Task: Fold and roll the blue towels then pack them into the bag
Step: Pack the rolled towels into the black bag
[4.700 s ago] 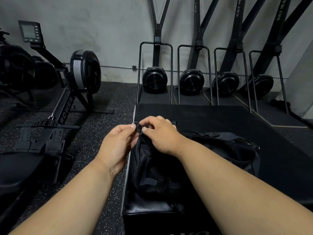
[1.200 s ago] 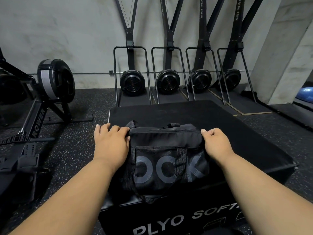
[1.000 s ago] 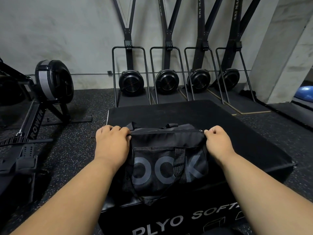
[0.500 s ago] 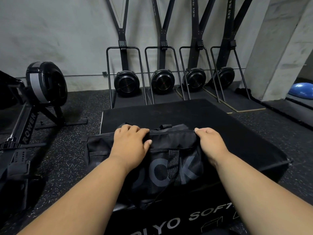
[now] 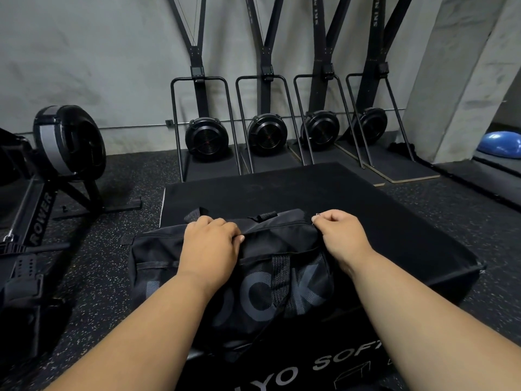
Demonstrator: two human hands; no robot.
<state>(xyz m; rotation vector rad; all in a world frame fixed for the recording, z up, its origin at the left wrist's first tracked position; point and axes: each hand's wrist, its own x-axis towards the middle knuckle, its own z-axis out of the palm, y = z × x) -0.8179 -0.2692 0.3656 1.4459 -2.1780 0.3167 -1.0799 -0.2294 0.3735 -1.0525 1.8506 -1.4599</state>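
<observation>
Two bare forearms — no sleeves, unadorned hands [image 5: 210,244].

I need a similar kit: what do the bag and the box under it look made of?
Bag: likely matte black woven nylon or polyester; it creases softly, with a mesh front panel and webbing straps. Box: probably foam under smooth black vinyl with faint sheen; "SOFT" is printed on its side.

A grey concrete wall [image 5: 84,66] closes the back of the room, with a thick pillar [image 5: 456,80] at the right. Four black ski machines [image 5: 207,136] stand in a row against the wall — each with a round flywheel low down. A rower [image 5: 67,142] sits at the left on the dark speckled floor [image 5: 118,263]. A blue ball [image 5: 500,143] lies past the pillar. A black plyo box [image 5: 366,215] fills the foreground — light is dim and even.
</observation>
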